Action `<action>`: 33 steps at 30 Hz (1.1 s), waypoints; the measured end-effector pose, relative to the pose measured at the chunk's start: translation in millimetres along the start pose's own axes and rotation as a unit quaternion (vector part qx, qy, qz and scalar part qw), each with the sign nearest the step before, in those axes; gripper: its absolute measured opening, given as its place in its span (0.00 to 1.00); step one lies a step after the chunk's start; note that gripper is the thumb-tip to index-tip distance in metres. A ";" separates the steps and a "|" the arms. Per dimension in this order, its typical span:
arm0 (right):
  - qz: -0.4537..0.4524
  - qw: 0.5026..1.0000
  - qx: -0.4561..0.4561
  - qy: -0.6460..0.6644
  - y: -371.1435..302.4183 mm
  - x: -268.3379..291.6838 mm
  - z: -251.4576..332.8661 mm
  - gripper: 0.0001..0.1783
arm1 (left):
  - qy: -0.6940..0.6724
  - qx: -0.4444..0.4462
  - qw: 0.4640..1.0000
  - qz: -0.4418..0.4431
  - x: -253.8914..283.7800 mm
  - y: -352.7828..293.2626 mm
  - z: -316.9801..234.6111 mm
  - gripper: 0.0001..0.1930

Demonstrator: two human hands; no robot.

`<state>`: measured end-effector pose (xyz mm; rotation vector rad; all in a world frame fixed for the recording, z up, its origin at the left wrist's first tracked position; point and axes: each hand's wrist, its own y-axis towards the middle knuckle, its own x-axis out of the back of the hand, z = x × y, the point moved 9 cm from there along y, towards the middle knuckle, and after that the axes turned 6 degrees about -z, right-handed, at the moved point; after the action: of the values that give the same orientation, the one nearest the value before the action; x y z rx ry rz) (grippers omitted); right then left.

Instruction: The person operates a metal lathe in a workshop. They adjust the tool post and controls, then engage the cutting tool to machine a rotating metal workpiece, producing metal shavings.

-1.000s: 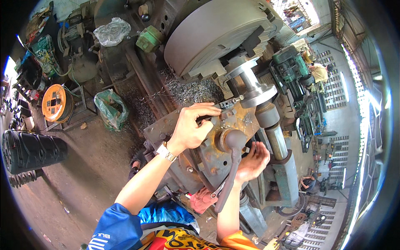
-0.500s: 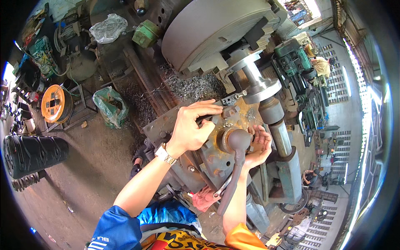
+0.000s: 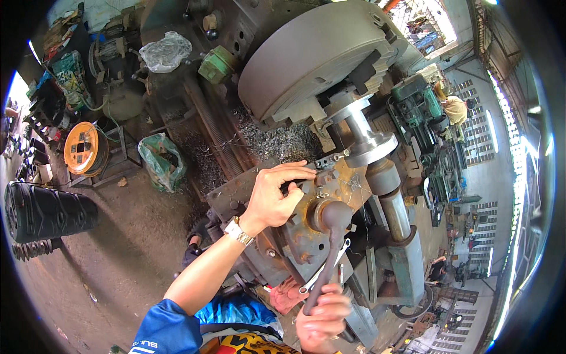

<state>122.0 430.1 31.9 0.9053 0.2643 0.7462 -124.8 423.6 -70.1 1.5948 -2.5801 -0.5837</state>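
I stand over a large lathe with a big grey chuck [image 3: 321, 56] holding a steel shaft [image 3: 377, 159]. My left hand [image 3: 277, 197] rests on top of the rusty tool post [image 3: 330, 194], fingers curled over its upper edge. My right hand [image 3: 323, 315] grips the lower end of a long dark handle [image 3: 327, 259] that hangs down from the round hub of the tool post. A silver wrench [image 3: 324, 271] lies on the carriage just behind the handle, and a red rag [image 3: 286, 295] sits below it.
Metal shavings [image 3: 277, 141] cover the lathe bed. On the floor to the left are a green bag [image 3: 160, 160], an orange cable reel [image 3: 82, 147] and a black ribbed cylinder [image 3: 44, 211]. Other green machines [image 3: 421, 109] and a person [image 3: 454, 106] stand at the right.
My right hand has moved from beside the tool post hub down to the lower end of the handle and closed on it. The left hand stays on top of the tool post.
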 end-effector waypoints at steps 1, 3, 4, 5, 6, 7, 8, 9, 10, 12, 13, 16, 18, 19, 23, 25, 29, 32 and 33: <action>0.065 0.998 0.017 0.010 2.4 -15.2 8.1 0.09 | 0.005 0.005 1.000 0.008 -1.2 -0.5 0.8 0.21; 0.265 0.963 -0.041 -0.024 7.1 -47.1 2.4 0.14 | -0.039 0.022 0.999 0.017 -1.1 0.6 2.4 0.21; 0.381 0.923 0.047 0.034 5.9 -64.7 7.5 0.19 | -0.089 0.035 0.995 0.018 0.5 1.9 3.3 0.21; 0.450 0.891 0.045 0.037 1.7 -79.9 4.8 0.18 | -0.133 0.039 0.990 0.028 0.2 3.3 2.0 0.23; 0.465 0.881 0.077 0.045 3.1 -92.5 2.6 0.17 | -0.191 0.046 0.980 0.026 6.0 7.7 2.5 0.30; 0.509 0.853 0.107 0.032 2.9 -103.2 -2.0 0.16 | -0.219 0.047 0.974 -0.011 19.7 10.9 2.8 0.30; 0.570 0.811 0.132 0.009 -1.6 -114.5 -9.6 0.15 | -0.244 0.053 0.967 -0.044 34.2 14.6 4.7 0.30; 0.524 0.835 0.165 -0.005 12.9 -120.9 -11.8 0.16 | -0.278 0.050 0.958 -0.057 48.5 15.8 3.4 0.30; 0.464 0.864 0.195 -0.016 30.2 -123.8 -11.6 0.16 | -0.307 0.059 0.947 -0.077 65.1 16.0 4.1 0.29; 0.498 0.845 0.176 -0.084 52.5 -133.6 -30.6 0.17 | -0.325 0.034 0.939 -0.106 96.9 13.6 -3.4 0.28; 0.479 0.846 0.193 -0.135 65.9 -138.3 -35.2 0.14 | -0.318 0.019 0.942 -0.107 109.6 12.3 -9.0 0.28; 0.465 0.830 0.201 -0.231 109.7 -146.2 -64.7 0.12 | -0.292 -0.008 0.946 -0.138 137.1 4.0 -25.2 0.27; 0.450 0.845 0.167 -0.236 133.5 -144.5 -85.1 0.17 | -0.242 -0.022 0.959 -0.143 139.3 -1.6 -37.9 0.25; 0.442 0.843 0.154 -0.265 139.3 -141.3 -95.8 0.16 | -0.222 -0.019 0.966 -0.128 133.6 -3.0 -42.4 0.24; 0.373 0.847 0.132 -0.354 163.2 -106.6 -134.4 0.18 | -0.139 -0.004 0.985 -0.106 112.8 -13.8 -55.8 0.20; 0.344 0.832 0.133 -0.414 176.7 -79.9 -154.2 0.16 | -0.104 -0.006 0.989 -0.107 108.1 -18.1 -61.4 0.19; 0.359 0.800 0.137 -0.460 178.5 -1.9 -167.3 0.09 | -0.063 -0.013 0.994 -0.092 106.3 -23.0 -73.7 0.18; 0.397 0.822 -0.051 -0.404 148.6 59.7 -161.0 0.11 | -0.057 -0.005 0.994 -0.091 101.7 -27.5 -82.4 0.17; 0.391 0.832 -0.096 -0.383 136.5 76.5 -151.2 0.11 | -0.061 -0.004 0.994 -0.086 94.3 -29.2 -85.0 0.16</action>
<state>36.5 628.9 55.2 1.0453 -0.9420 1.0575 -123.5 305.3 -15.6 1.8466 -2.5348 -0.7255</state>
